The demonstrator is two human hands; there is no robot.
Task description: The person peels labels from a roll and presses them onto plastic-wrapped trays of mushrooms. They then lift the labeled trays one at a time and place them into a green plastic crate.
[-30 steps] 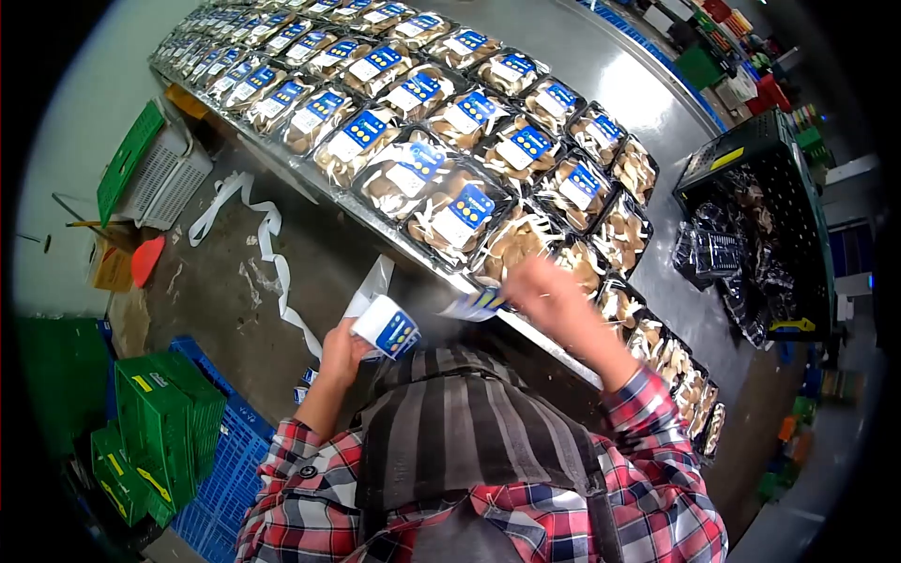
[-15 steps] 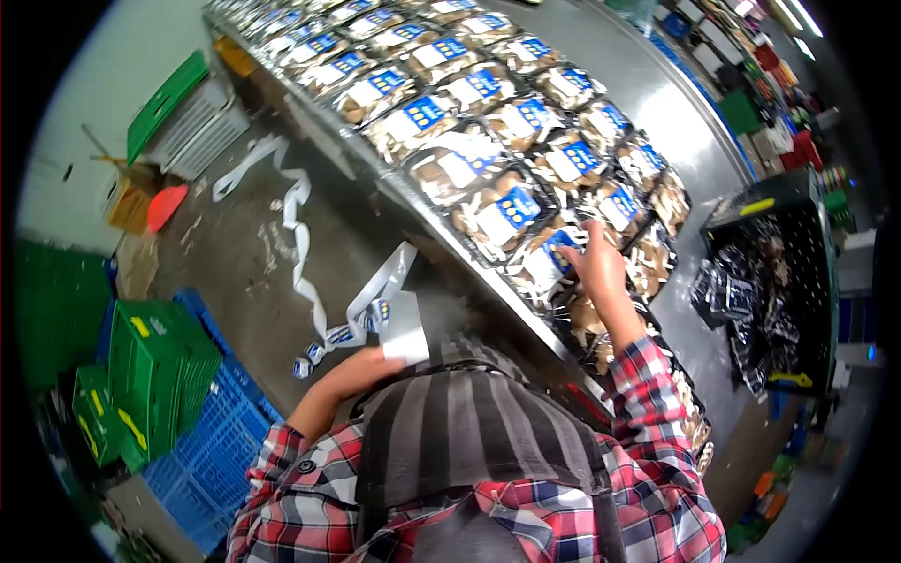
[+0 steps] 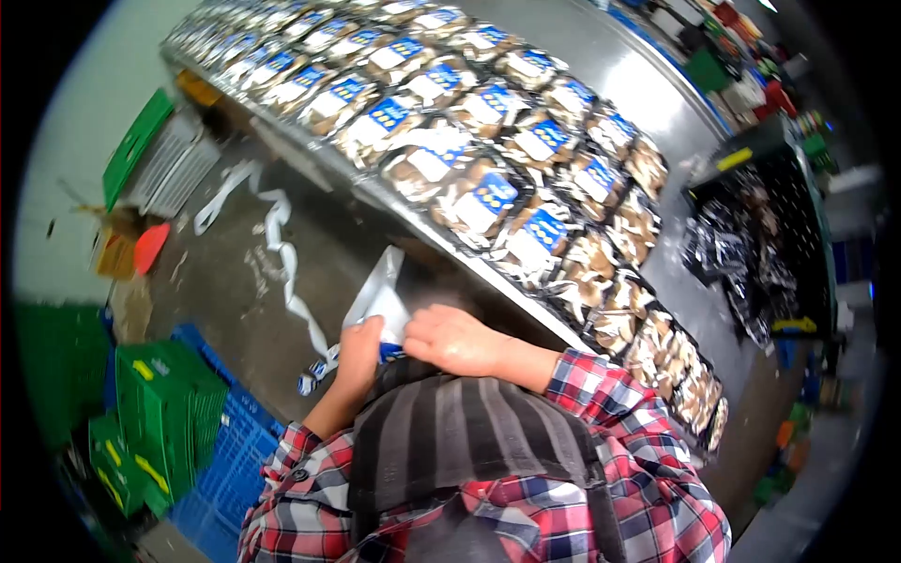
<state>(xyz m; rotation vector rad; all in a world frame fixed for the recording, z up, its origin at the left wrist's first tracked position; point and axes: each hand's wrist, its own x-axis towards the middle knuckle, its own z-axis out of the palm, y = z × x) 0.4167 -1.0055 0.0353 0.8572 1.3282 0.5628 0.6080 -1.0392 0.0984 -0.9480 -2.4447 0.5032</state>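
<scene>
My left hand [image 3: 360,355] is closed on a strip of labels [image 3: 383,293], white-backed with blue print showing low between my hands. Beside it my right hand [image 3: 457,340] has its fingers curled against the strip's right edge, pinching at a label; the fingertips are partly hidden. Ahead on the metal table lie rows of film-wrapped mushroom packs [image 3: 488,202] in black trays, many bearing blue and white labels. Unlabelled mushroom packs [image 3: 662,352] run along the near right end of the rows. A long tail of backing strip [image 3: 282,246] trails down to the floor.
A black crate [image 3: 765,235] with crumpled dark plastic stands at the right. On the left are green crates [image 3: 164,403], a blue pallet [image 3: 239,460], a pale basket with a green lid [image 3: 174,164] and a red scoop-like object [image 3: 151,248]. The table's edge [image 3: 450,249] runs diagonally before me.
My right hand has left the pack on the table and come back to the label strip by my left hand. The pack it was touching now shows a blue and white label.
</scene>
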